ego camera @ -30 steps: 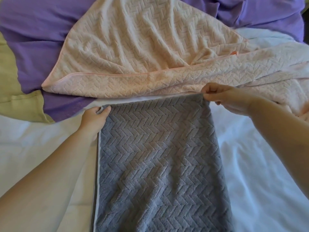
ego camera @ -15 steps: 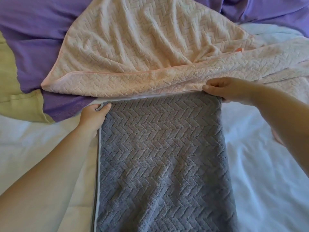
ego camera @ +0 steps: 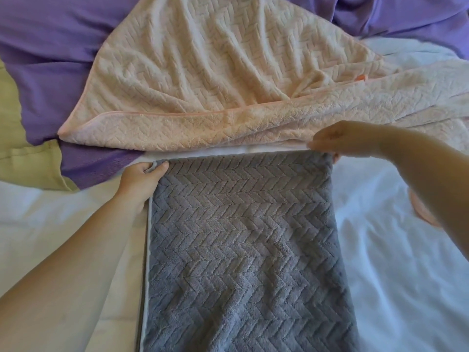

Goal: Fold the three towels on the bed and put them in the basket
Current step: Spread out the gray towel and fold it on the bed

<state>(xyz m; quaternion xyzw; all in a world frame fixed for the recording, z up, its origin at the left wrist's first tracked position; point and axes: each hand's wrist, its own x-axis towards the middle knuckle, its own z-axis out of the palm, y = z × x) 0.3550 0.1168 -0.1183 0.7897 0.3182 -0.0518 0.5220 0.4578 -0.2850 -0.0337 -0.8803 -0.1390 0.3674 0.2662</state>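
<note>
While still pinched, gray towel (ego camera: 241, 237) wider.

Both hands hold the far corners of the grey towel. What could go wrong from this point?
1. The right hand sits against the pink towel, so it may catch that towel too.
2. The left hand pinches only the corner tip of the grey towel; it could slip and skew the fold.
3. A white layer shows under the grey towel's edges and might drag along.
</note>
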